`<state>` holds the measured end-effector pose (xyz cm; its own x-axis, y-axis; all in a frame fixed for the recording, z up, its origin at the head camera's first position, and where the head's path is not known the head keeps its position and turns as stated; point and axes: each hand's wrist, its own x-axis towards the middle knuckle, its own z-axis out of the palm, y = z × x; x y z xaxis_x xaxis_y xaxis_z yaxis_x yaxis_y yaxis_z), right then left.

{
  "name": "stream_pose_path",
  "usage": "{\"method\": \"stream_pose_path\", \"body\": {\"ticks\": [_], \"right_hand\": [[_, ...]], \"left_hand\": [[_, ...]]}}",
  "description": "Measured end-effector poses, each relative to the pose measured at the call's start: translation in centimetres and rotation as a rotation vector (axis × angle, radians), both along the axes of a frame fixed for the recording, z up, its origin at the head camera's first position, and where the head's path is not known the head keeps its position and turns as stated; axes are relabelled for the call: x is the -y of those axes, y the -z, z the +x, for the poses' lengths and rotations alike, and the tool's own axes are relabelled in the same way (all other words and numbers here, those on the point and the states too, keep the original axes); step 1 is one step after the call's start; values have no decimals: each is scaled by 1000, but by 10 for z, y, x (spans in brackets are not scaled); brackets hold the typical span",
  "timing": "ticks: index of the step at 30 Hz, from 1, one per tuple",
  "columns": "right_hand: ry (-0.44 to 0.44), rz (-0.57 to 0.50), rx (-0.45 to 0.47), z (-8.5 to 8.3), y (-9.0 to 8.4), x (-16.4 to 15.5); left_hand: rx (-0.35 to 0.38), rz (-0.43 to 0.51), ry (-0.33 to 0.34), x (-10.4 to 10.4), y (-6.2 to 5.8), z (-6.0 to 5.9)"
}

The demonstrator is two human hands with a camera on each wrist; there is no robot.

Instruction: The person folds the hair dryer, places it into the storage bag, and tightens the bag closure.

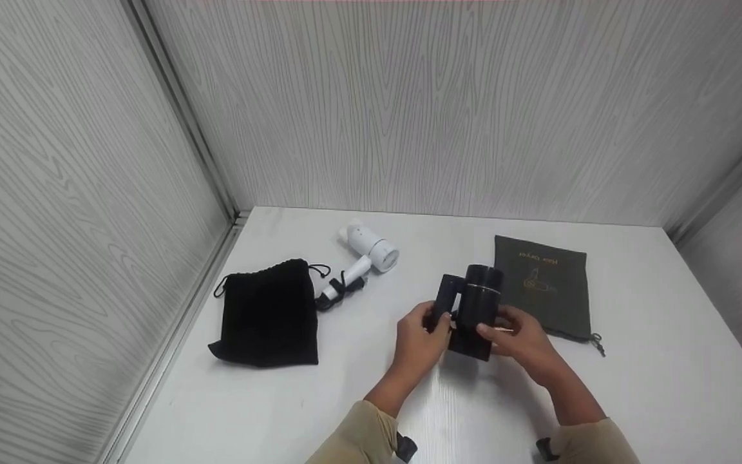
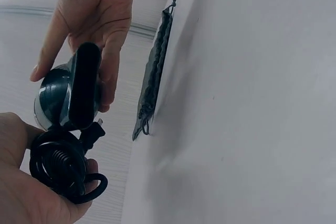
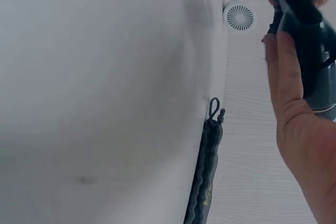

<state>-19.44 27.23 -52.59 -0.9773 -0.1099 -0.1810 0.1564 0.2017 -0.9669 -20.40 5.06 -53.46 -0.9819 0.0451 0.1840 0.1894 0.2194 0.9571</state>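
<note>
Above the white table, both hands hold a folded black hair dryer [image 1: 478, 312]. My left hand [image 1: 417, 335] grips the handle side, where a bundled black cord [image 2: 60, 166] shows in the left wrist view. My right hand [image 1: 525, 341] holds the barrel between its thumb and fingers; two of those fingers [image 3: 287, 66] lie along the dryer in the right wrist view. Right of the dryer lies a dark grey drawstring pouch [image 1: 561, 290] with "Hair Dryer" and a small dryer drawing printed on it. The dryer partly hides the fingers behind it.
A white hair dryer [image 1: 364, 243] with its cord tied at the handle lies at the back, left of centre. A black drawstring pouch [image 1: 270, 316] lies flat on the left. Grey wood-patterned panels [image 1: 448, 109] enclose the table [image 1: 654, 322].
</note>
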Motion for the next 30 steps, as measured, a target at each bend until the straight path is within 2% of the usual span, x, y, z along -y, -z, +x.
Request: {"method": "stream_pose_path", "body": {"ticks": [6,8,10,13,15,18,23,30], "right_hand": [[-10,44,-114,-11,-10,-15],[3,97,-174,-18,-13,-25],[20,234,-250,-25,-15,-38],[16,528,-325,-32,-16,-61],[-12,709,-318,-34,-15,-76],[-92,876,-257,-38,-14,-90],[-157,963,-189,-37,-5,-98],[-138,1082,-242,-40,6,-96]], "left_hand": [[-8,29,-10,4,-2,-3],[-5,33,-17,6,-1,-4],[0,33,-16,9,0,-4],[15,24,-7,11,4,-3],[30,18,-5,13,7,-2],[34,6,-30,17,7,-3],[34,-7,-53,19,8,-2],[37,1,-12,18,7,1]]}}
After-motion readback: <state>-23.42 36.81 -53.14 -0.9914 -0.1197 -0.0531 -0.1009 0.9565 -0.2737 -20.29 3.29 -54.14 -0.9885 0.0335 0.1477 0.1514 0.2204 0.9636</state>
